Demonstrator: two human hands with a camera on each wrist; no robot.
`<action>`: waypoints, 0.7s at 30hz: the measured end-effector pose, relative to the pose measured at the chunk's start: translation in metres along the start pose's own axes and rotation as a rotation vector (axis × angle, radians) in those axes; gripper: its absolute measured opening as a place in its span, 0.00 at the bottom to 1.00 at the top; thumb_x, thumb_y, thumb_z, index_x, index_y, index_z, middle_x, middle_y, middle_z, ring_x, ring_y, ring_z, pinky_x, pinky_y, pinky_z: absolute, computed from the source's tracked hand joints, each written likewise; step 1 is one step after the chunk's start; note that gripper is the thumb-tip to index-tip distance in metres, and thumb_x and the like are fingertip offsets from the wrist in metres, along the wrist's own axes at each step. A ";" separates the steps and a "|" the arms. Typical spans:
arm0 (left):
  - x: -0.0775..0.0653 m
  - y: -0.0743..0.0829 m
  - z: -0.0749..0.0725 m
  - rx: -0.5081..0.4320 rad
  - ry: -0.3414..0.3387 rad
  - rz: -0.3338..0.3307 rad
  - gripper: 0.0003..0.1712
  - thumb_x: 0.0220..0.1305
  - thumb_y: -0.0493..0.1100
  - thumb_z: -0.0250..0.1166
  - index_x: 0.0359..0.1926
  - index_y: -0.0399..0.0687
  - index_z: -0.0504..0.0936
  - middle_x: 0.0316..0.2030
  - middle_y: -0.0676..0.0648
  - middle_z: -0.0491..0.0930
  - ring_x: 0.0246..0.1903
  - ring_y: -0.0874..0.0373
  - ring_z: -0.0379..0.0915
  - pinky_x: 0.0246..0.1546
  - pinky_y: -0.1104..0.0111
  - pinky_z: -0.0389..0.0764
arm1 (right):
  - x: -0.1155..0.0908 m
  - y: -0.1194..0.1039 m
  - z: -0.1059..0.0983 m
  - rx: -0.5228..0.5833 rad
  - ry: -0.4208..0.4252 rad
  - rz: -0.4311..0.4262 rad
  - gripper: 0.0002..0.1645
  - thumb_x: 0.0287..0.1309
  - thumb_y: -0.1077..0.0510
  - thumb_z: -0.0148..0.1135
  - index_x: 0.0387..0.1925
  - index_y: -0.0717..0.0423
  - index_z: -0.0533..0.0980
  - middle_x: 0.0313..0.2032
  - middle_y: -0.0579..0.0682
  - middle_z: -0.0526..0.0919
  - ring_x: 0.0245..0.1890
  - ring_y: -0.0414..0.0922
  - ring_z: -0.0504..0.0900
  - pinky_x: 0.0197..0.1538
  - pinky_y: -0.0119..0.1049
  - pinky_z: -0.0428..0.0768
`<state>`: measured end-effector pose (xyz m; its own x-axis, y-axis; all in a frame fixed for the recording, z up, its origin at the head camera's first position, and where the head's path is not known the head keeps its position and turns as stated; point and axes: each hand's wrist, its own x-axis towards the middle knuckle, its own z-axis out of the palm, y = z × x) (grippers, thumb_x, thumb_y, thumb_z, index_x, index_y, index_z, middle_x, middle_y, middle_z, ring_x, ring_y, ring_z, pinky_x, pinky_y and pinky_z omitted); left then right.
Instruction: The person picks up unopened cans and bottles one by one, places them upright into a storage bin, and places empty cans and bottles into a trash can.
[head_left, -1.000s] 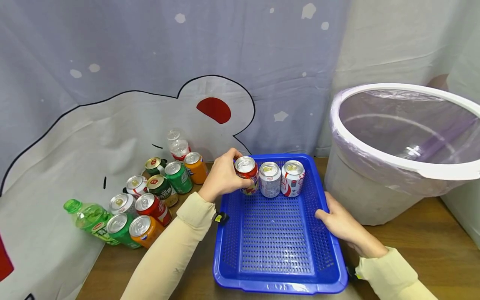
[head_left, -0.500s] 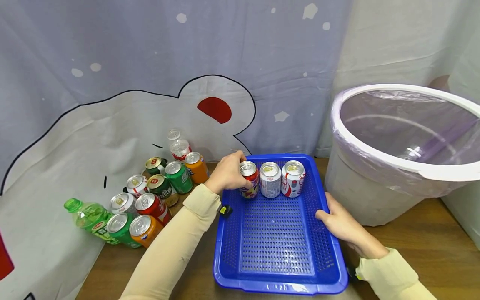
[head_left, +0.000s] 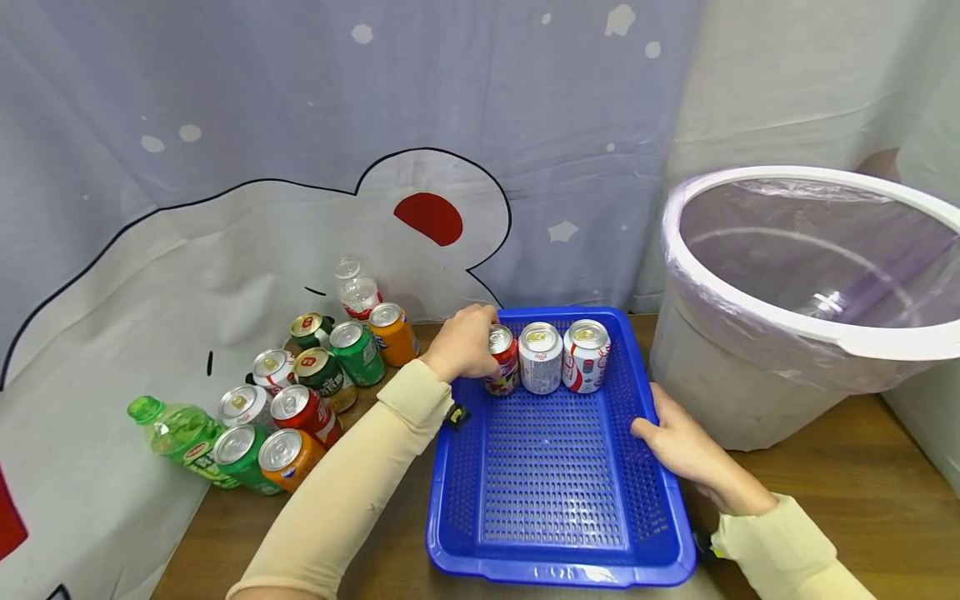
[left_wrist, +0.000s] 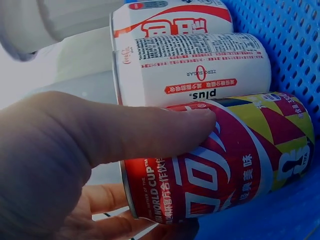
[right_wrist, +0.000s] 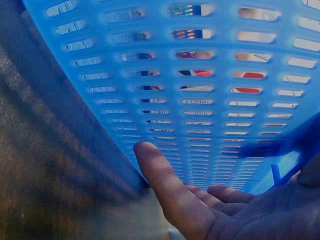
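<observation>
In the head view my left hand [head_left: 467, 343] holds a red soda can [head_left: 503, 367] upright at the back left of a blue plastic basket [head_left: 551, 575]. The left wrist view shows my thumb [left_wrist: 165, 131] across the can's printed side and fingers behind it. Directly right of it stands a white "plus" cola can [left_wrist: 200, 70], then a white-and-red cola can [head_left: 587, 358]. My right hand [head_left: 686, 450] grips the basket's right rim, thumb over the inside. From the right wrist view, its fingers [right_wrist: 165, 185] lie against the outside of the perforated wall [right_wrist: 210, 125].
Left of the basket, several cans stand grouped on the wooden table [head_left: 225, 542], among them an orange can [head_left: 291, 461]. A green bottle [head_left: 183, 442] leans by the curtain; a clear bottle [head_left: 358, 293] stands behind. A large lined bin [head_left: 735, 383] stands right of the basket.
My left hand has shifted right with the red can, bringing it up beside the middle white can. The right hand and the basket have stayed in place.
</observation>
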<state>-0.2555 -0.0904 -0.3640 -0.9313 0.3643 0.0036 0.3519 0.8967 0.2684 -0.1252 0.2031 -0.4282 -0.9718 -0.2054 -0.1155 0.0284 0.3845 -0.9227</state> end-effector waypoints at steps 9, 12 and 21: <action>-0.001 0.000 0.001 0.021 -0.005 0.004 0.38 0.38 0.44 0.87 0.52 0.41 0.79 0.49 0.42 0.80 0.49 0.46 0.80 0.53 0.54 0.83 | 0.001 0.000 0.000 0.014 0.000 0.006 0.33 0.65 0.69 0.49 0.70 0.71 0.56 0.57 0.75 0.76 0.43 0.54 0.85 0.41 0.42 0.86; -0.002 0.000 0.001 0.019 -0.011 0.004 0.38 0.40 0.44 0.87 0.53 0.41 0.79 0.50 0.41 0.80 0.49 0.46 0.80 0.53 0.54 0.83 | 0.001 0.000 0.000 0.016 -0.002 0.010 0.33 0.65 0.69 0.49 0.70 0.71 0.56 0.57 0.75 0.76 0.43 0.54 0.85 0.41 0.43 0.86; -0.006 0.000 -0.001 -0.003 -0.016 0.006 0.38 0.46 0.46 0.83 0.58 0.41 0.78 0.52 0.40 0.80 0.50 0.44 0.80 0.54 0.54 0.83 | 0.000 0.000 0.000 0.013 -0.003 0.006 0.33 0.65 0.69 0.49 0.70 0.71 0.56 0.58 0.75 0.75 0.44 0.54 0.85 0.42 0.44 0.86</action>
<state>-0.2504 -0.0929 -0.3635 -0.9276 0.3734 -0.0100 0.3569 0.8940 0.2709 -0.1252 0.2033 -0.4280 -0.9710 -0.2055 -0.1219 0.0373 0.3735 -0.9269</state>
